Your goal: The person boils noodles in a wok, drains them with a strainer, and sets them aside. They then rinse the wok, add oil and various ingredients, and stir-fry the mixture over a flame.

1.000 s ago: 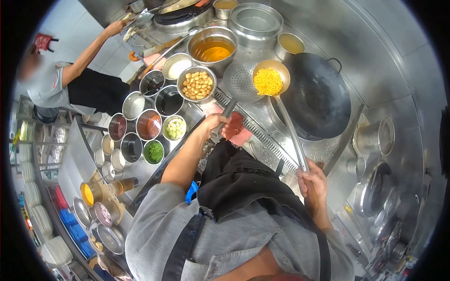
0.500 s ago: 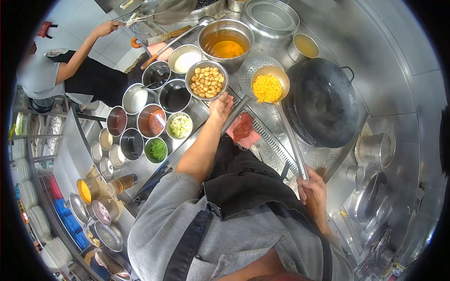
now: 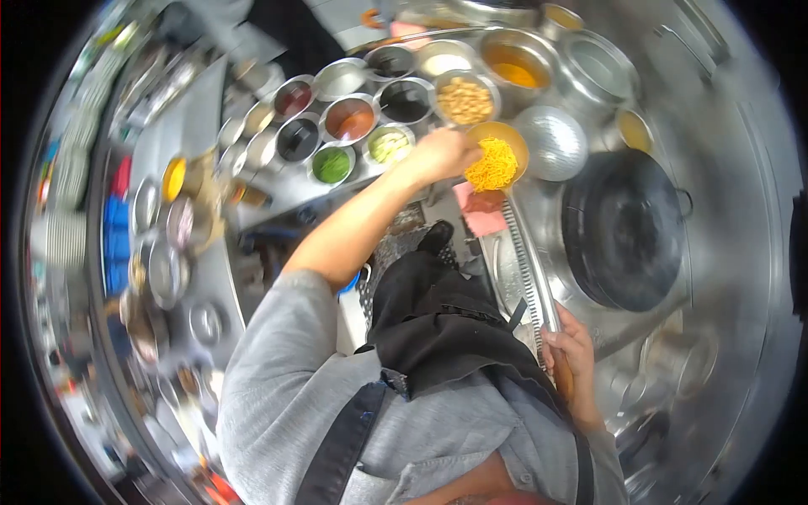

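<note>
My right hand is wrapped around the wooden end of a long-handled ladle. Fine yellow shreds fill the ladle's bowl, held level over the counter edge. My left hand reaches to the bowl's left rim, its fingers bunched against the shreds; motion blur hides whether anything is pinched. Just beyond that hand stands a steel bowl of pale brown nuts. A round perforated strainer lies right of the ladle, and a dark wok sits farther right.
Steel pots of sauces, chopped pale vegetable and green strips crowd the left counter. A pot of orange liquid stands behind. A pink cloth lies at the counter edge. Side shelves hold stacked plates.
My left hand has moved from beside the nut bowl to the ladle's bowl. My right hand keeps its grip. The view has swung, and the other person is now mostly out of sight.
</note>
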Demonstrator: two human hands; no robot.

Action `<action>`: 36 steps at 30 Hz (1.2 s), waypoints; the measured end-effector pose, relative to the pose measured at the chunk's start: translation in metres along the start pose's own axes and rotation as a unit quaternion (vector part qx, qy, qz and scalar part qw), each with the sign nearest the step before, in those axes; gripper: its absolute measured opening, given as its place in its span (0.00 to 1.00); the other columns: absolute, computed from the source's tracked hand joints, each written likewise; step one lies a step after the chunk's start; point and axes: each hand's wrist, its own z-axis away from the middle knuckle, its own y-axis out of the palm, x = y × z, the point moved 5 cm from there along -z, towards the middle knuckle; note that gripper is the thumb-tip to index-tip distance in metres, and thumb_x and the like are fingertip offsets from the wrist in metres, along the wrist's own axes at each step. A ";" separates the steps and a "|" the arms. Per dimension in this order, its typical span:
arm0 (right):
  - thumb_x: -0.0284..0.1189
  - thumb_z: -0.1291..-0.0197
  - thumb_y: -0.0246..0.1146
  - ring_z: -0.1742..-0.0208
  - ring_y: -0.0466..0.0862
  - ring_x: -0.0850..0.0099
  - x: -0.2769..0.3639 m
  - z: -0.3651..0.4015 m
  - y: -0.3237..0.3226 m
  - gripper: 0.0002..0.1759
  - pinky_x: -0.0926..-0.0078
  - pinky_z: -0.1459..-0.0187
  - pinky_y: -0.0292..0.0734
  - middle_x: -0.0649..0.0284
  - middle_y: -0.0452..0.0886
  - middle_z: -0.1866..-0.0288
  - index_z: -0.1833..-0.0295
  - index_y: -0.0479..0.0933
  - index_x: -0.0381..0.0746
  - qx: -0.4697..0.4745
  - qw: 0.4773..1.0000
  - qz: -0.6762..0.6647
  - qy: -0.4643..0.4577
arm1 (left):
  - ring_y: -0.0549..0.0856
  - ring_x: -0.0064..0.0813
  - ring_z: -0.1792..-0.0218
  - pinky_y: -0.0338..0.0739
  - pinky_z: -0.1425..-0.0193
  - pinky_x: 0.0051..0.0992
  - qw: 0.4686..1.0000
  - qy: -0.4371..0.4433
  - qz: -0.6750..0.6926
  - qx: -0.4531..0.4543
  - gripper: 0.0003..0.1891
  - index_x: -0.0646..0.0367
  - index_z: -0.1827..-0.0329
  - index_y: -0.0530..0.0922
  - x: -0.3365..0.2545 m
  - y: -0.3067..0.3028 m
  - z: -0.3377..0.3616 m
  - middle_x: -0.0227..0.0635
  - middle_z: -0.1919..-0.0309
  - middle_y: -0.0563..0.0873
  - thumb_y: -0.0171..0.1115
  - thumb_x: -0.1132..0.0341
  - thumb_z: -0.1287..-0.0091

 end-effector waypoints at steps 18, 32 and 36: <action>0.21 0.50 0.58 0.77 0.69 0.76 -0.084 -0.012 0.138 0.38 0.83 0.79 0.63 0.59 0.72 0.69 0.30 0.56 0.34 0.311 0.883 0.265 0.231 | 0.82 0.53 0.59 0.76 0.53 0.43 0.735 -0.500 0.067 -0.453 0.23 0.65 0.48 0.75 0.028 -0.010 0.499 0.55 0.62 0.82 0.58 0.65 0.47; 0.20 0.47 0.59 0.87 0.72 0.75 -0.202 0.029 0.418 0.35 0.80 0.86 0.67 0.60 0.76 0.70 0.31 0.59 0.34 0.422 0.798 0.408 0.137 | 0.84 0.31 0.68 0.77 0.69 0.27 0.375 -0.461 0.492 -0.636 0.21 0.67 0.43 0.67 0.122 -0.039 0.722 0.40 0.64 0.79 0.56 0.64 0.36; 0.21 0.50 0.59 0.75 0.80 0.57 -0.244 0.001 0.447 0.37 0.64 0.71 0.77 0.50 0.77 0.66 0.31 0.59 0.37 0.466 0.547 0.676 -0.165 | 0.85 0.38 0.65 0.79 0.62 0.31 0.285 -0.367 0.549 -0.694 0.13 0.65 0.53 0.65 0.162 -0.059 0.721 0.43 0.62 0.77 0.55 0.69 0.35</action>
